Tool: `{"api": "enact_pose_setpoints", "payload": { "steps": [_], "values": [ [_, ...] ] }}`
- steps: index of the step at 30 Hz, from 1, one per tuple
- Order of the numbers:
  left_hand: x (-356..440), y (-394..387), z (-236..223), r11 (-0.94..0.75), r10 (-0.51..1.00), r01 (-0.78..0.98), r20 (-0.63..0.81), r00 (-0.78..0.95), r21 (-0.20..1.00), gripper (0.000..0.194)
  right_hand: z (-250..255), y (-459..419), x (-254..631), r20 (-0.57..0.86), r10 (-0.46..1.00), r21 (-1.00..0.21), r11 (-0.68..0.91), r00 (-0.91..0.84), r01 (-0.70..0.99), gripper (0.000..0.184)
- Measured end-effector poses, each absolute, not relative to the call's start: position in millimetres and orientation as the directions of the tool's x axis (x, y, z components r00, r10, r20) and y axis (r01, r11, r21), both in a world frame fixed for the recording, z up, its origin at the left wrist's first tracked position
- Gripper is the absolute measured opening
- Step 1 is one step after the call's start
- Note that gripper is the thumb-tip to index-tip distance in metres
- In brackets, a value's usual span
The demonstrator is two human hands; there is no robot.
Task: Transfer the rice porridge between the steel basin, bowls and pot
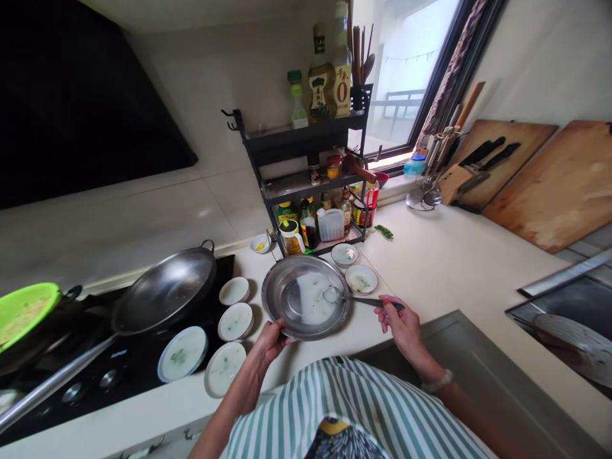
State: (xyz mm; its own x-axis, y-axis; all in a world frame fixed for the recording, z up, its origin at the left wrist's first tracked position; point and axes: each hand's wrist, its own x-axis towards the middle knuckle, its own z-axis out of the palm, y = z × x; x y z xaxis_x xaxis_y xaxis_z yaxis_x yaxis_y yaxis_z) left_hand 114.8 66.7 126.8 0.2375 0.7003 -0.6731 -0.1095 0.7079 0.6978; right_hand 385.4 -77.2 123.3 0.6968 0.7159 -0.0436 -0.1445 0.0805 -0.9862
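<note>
A wide steel basin (282, 290) stands on the counter in front of me, with a little cloudy white soup and green bits pooled in its right side. My left hand (272, 341) grips the basin's near rim. Pinched by its dark handle in my right hand (398, 319) is a ladle (356, 298), its bowl dipped in the soup. Several white bowls of similar soup surround the basin: one bowl (235, 322) among those on its left, a small bowl (361, 279) and another bowl (345, 255) on its right.
A wok (167, 287) and a soup bowl (182, 354) rest on the black stove, beside a green strainer (29, 312). Behind the basin stands a black spice rack (306, 143). Cutting boards (554, 178), a knife block (456, 185) and the sink (568, 331) are at right.
</note>
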Motion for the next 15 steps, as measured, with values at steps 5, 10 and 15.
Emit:
{"api": "enact_pose_setpoints", "payload": {
  "steps": [5, 10, 15],
  "values": [
    [114.6, 66.6, 126.2, 0.709, 0.699, -0.107, -0.677, 0.231, 0.697, 0.017, 125.1, -78.0, 385.4, -0.054, 0.721, -0.983, 0.082, 0.691, -0.162, 0.045],
    [116.2, 64.8, 130.2, 0.707, 0.702, -0.104, -0.676, 0.225, 0.700, 0.018, 126.4, -80.3, 386.0, -0.070, 0.708, -0.978, 0.091, 0.703, -0.189, 0.043],
    [116.4, 64.7, 129.6, 0.704, 0.704, -0.101, -0.671, 0.235, 0.703, 0.017, 130.2, -82.6, 393.2, -0.081, 0.667, -0.965, 0.133, 0.740, -0.225, 0.038]
  ]
}}
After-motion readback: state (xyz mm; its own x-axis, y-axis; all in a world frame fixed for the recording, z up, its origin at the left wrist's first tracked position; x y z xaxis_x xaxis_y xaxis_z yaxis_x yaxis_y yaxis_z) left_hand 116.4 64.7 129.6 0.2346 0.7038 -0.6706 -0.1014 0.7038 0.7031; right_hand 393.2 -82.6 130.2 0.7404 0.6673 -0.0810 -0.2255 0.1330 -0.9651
